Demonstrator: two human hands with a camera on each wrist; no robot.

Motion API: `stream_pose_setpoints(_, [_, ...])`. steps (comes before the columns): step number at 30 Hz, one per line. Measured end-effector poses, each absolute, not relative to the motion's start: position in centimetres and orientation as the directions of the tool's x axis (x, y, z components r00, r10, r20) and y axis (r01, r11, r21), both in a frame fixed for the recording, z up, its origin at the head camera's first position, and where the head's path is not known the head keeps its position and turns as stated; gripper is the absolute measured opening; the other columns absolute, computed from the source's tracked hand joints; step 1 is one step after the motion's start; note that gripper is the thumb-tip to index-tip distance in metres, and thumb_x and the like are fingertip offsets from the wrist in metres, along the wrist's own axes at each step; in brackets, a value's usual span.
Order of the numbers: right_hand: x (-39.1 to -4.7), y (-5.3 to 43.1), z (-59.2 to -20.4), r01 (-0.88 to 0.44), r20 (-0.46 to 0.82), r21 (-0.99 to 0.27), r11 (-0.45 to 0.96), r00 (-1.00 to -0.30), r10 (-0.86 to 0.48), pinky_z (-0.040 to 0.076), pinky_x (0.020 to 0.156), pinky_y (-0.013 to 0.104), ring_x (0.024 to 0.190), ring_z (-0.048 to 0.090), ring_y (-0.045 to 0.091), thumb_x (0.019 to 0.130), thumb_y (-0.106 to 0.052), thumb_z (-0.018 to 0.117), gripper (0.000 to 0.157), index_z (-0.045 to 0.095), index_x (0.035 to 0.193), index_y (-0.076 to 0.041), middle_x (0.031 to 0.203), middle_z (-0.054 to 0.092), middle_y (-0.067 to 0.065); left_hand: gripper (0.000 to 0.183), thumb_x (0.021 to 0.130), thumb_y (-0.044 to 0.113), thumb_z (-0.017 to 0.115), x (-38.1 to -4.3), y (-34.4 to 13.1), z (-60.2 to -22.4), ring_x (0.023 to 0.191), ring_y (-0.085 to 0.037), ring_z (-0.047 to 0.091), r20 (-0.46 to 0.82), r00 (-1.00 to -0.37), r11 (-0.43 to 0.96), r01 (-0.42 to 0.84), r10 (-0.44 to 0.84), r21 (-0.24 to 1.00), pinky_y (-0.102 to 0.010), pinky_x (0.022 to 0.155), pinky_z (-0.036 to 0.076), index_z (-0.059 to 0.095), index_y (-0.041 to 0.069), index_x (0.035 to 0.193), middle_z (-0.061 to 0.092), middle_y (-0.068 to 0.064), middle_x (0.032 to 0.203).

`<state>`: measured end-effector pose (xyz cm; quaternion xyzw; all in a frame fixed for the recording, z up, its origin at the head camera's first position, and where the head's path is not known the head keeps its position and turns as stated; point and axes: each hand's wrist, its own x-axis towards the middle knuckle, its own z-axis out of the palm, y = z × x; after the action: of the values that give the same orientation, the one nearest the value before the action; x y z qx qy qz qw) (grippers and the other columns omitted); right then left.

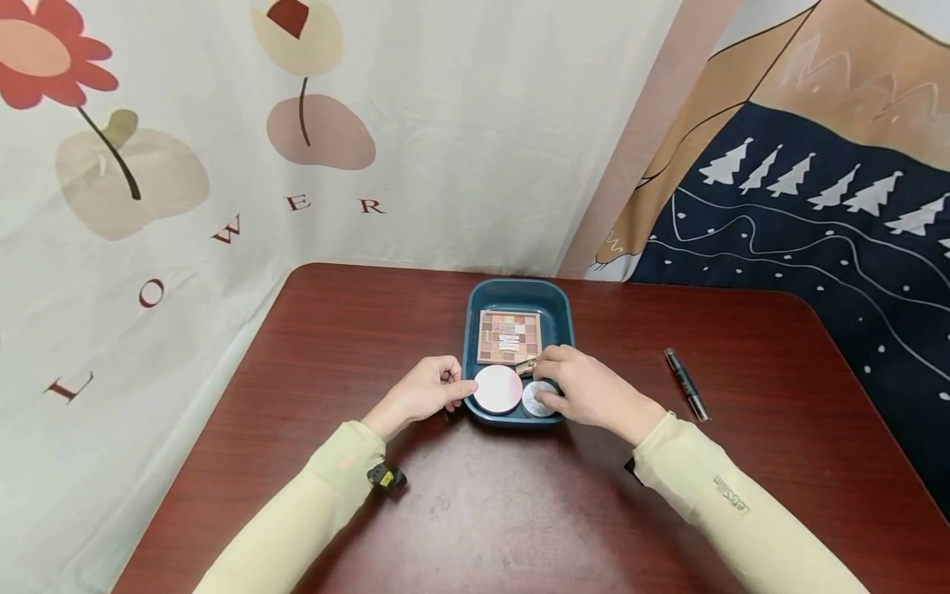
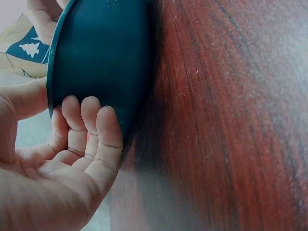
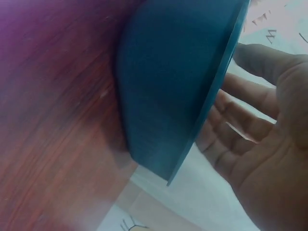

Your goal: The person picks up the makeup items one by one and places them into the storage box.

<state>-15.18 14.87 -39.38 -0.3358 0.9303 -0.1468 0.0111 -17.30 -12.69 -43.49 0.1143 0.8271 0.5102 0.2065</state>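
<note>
A blue-green plastic tray [image 1: 472,330] stands on the table, also seen from its side wall in both wrist views. My left hand [image 1: 430,388] grips its near left edge, thumb over the rim and fingers bent against the outer wall [image 2: 101,57]. Inside, my right hand [image 1: 586,384] reaches over the right rim; its fingertips are by a small gold tube [image 1: 526,366] and its thumb is at a round silvery-lidded container [image 1: 536,399]. Whether it pinches either is hidden. A round pale pink compact [image 1: 498,388] lies left of that container. Behind them lies an eyeshadow palette [image 1: 509,337].
A dark pencil-like cosmetic tube [image 1: 687,384] lies on the reddish-brown wooden table [image 1: 356,322], right of the tray. Printed curtains [image 1: 460,124] hang behind the table's far edge. Each wrist carries a small dark device, the left one [image 1: 386,476] plainly visible.
</note>
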Motion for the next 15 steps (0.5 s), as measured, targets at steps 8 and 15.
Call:
stream_pose_setpoints(8, [-14.4, 16.7, -39.9, -0.622, 0.211, -0.31, 0.719, -0.782, -0.586, 0.059, 0.087, 0.038, 0.101, 0.061, 0.021, 0.091, -0.015, 0.079, 0.014, 0.076, 0.101, -0.006, 0.108, 0.068, 0.007, 0.031, 0.096, 0.013, 0.073, -17.4, -12.6, -43.5, 0.062, -0.017, 0.063, -0.218, -0.888, 0.456, -0.01, 0.405, 0.89, -0.038, 0.064, 0.058, 0.052, 0.007, 0.074, 0.061, -0.007, 0.066])
stream_pose_setpoints(15, [-14.3, 18.3, -39.9, -0.585, 0.245, -0.337, 0.738, -0.811, -0.531, 0.059, 0.085, 0.04, 0.101, 0.062, 0.022, 0.092, -0.013, 0.078, 0.012, 0.076, 0.101, -0.005, 0.109, 0.068, 0.009, 0.031, 0.096, 0.015, 0.074, -17.4, -12.6, -43.3, 0.062, -0.016, 0.063, -0.229, -0.889, 0.469, -0.018, 0.397, 0.883, -0.037, 0.065, 0.058, 0.053, 0.007, 0.075, 0.062, -0.008, 0.066])
